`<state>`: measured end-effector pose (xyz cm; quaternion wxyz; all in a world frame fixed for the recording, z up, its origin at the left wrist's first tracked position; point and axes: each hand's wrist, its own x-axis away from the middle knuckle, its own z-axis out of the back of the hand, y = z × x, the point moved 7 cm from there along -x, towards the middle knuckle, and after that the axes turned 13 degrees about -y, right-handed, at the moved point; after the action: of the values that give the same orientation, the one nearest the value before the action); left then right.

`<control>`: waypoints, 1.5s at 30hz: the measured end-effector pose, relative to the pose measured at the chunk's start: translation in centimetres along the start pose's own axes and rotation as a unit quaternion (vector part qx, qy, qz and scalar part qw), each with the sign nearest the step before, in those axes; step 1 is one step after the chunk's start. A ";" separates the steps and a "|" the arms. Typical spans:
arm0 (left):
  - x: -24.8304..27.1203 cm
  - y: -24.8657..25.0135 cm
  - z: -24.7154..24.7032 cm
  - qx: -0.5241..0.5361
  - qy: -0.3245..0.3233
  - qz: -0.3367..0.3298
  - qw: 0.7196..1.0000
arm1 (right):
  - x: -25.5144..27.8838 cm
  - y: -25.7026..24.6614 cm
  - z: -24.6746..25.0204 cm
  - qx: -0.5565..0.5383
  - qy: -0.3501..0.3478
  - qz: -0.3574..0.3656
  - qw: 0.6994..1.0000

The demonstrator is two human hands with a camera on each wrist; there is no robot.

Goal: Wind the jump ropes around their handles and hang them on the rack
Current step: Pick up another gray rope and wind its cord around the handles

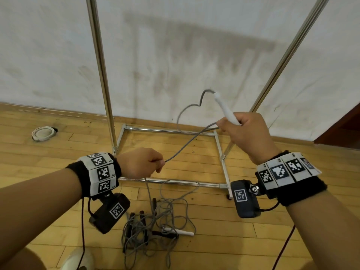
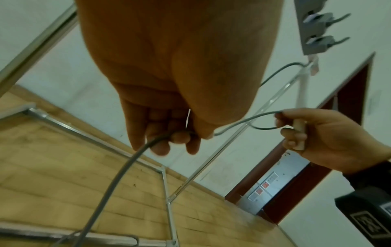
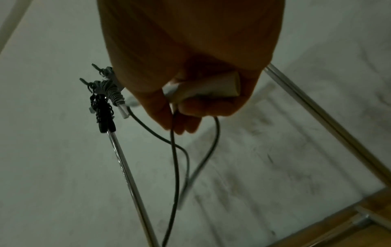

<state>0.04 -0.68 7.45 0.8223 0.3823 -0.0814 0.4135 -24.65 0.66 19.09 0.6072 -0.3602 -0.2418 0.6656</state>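
My right hand (image 1: 241,127) grips a white jump-rope handle (image 1: 226,109) that points up and left; in the right wrist view the handle (image 3: 203,87) lies across my curled fingers. A grey rope (image 1: 187,145) loops from the handle's tip and runs down to my left hand (image 1: 145,162), which pinches it. The left wrist view shows the rope (image 2: 118,168) passing under my fingertips. A tangle of grey ropes (image 1: 155,227) with a white handle (image 1: 181,231) and black handles (image 1: 143,216) lies on the floor below. Two wound ropes (image 3: 107,98) hang on the rack.
The metal rack has a left post (image 1: 101,75), a right post (image 1: 280,69) and a floor frame (image 1: 169,181) in front of me. A white ring (image 1: 42,133) lies on the wooden floor at left. A dark door frame (image 1: 342,129) stands at right.
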 end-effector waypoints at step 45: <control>1.6 1.7 2.8 -0.020 0.098 -0.055 0.993 | 0.8 0.8 -2.8 0.079 -0.088 0.011 0.993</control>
<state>0.34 -0.97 11.06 0.8553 0.3273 0.0129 0.4015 -22.98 1.05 16.55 0.6024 -0.2535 -0.2370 0.7188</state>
